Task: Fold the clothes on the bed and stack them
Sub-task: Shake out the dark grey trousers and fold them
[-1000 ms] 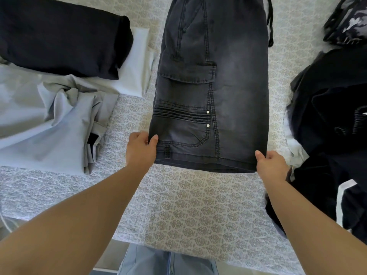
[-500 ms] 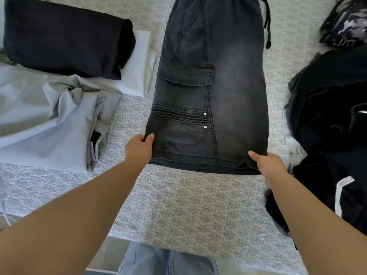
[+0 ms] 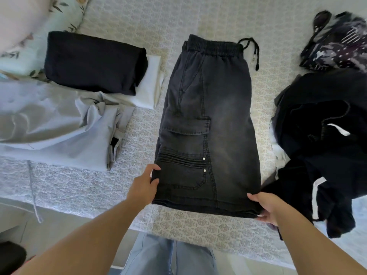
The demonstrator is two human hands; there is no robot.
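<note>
Risks, left to right. Grey garment (image 3: 59, 128) lies loose and crumpled just beside the shorts' left edge; if your fold swings wide, it could snag that. Folded dark piece (image 3: 93, 62) on the white one (image 3: 148, 84) is your stack so far. Left hand (image 3: 144, 185) pinches the hem corner of the black denim shorts (image 3: 208, 126), which lie folded lengthwise, flat, mid-bed (image 3: 198, 223), waistband far. Right hand (image 3: 267, 205) grips the other hem corner, fingers tucked under. Lift unevenly and the doubled legs will likely slip apart. Drawstring (image 3: 253, 52) trails out; could end up sticking out of the fold. Dark pile (image 3: 321, 139) touches the right corner; may drag along.
</note>
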